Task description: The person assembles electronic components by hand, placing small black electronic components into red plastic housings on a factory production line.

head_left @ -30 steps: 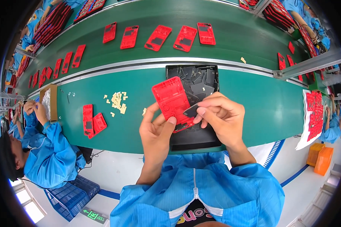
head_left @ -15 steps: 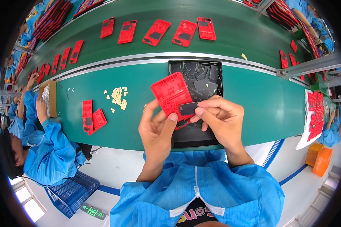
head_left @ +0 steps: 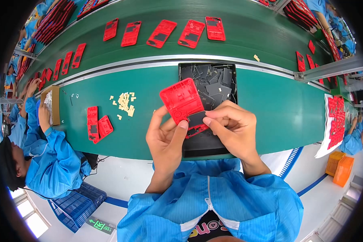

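My left hand grips a red plastic shell, its ribbed inside turned up, with the thumb on the lower edge. More red plastic shows below the fingers; I cannot tell whether it is a second shell. Between the thumb and fingertips of my right hand is a thin dark grey rectangular plate, which overlaps the shell's lower right corner. Both hands are over a black tray. Many similar dark plates lie loose in its far part.
Left of the tray lie small cream-coloured pieces and two red shells. Beyond a metal rail, a green belt carries more red shells. A co-worker in blue works at the left beside a cardboard box.
My right hand has moved slightly left, bringing the dark plate further over the red shell's corner. Red shells on the belt have shifted left.
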Demonstrator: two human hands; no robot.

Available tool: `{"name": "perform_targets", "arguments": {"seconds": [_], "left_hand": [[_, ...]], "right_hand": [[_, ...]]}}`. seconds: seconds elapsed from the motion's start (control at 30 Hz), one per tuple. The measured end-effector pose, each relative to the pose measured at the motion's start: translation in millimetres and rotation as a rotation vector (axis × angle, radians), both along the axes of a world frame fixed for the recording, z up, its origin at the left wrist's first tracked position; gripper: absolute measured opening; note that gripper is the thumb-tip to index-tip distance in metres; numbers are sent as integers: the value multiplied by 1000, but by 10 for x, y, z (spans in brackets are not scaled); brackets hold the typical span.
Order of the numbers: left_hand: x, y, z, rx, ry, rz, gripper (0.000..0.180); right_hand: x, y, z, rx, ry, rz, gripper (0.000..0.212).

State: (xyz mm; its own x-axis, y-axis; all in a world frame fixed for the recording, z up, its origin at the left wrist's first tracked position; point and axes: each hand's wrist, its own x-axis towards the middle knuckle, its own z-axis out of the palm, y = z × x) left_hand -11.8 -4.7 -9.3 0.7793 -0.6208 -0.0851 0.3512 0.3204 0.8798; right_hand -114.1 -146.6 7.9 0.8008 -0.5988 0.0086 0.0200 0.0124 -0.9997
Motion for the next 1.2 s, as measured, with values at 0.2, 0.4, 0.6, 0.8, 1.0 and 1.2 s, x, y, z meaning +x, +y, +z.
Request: {"name": "perform_targets", "arguments": {"seconds": [0.2,0.4,0.6,0.8,1.0,1.2], "left_hand": [[-23,-74,68,-5,-37,62,38],[-44,-118,151,26,15,64,34],[-114,-137,105,18,29,93,28],[-117,-128,45,43,-70,79,30],[-52,-227,-87,8,-48,-15,33],[36,-195,21,-35,101,-38,40]], "right_hand": [[32,238,15,-935,26,-131,41],[22,277,-77,-1040,-67,-104,46],[-12,182,-49,38,-19,-1,19],[-26,63,-20,100,-7,150,3],[-36,26,-113,169,-51,123,2],[24,-297,-47,155,35,-9,7]]}}
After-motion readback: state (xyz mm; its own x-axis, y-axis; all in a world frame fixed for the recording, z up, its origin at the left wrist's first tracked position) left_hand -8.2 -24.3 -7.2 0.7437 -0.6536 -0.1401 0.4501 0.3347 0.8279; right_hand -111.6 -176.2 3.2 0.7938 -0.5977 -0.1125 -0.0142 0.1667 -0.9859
